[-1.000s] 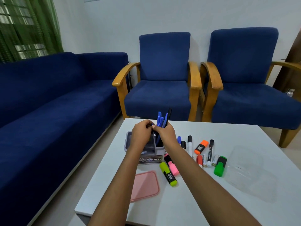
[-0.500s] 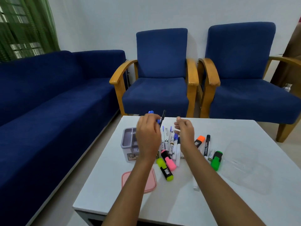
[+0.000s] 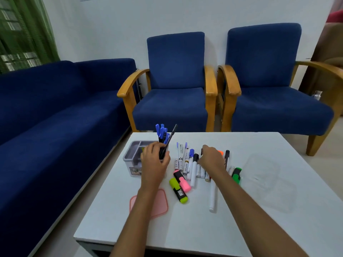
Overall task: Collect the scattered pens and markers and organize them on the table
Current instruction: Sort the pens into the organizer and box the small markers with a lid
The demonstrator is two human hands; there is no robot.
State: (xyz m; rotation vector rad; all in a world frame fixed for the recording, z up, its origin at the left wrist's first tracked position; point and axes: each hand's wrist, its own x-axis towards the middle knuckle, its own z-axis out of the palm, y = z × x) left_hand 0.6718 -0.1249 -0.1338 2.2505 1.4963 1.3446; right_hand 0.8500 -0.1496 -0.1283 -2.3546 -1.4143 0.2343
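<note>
White table [image 3: 213,229] held markers; left hand [image 3: 155,162] gripped pens [image 3: 163,140], right hand [image 3: 211,160], grip unclear, reached beside them; next, probably binning pens.

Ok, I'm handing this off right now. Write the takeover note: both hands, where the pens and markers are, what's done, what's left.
Left hand: closed around a bundle of pens, blue caps up, over the grey organizer.
Right hand: palm down on the row of markers; whether it grips one cannot be told.
On the white table: pink highlighter, yellow highlighter, green highlighter, a white marker lying apart, a pink lid.
Done: pens gathered in one hand.
Left: seat the bundle in the organizer, then collect the markers and highlighters.
</note>
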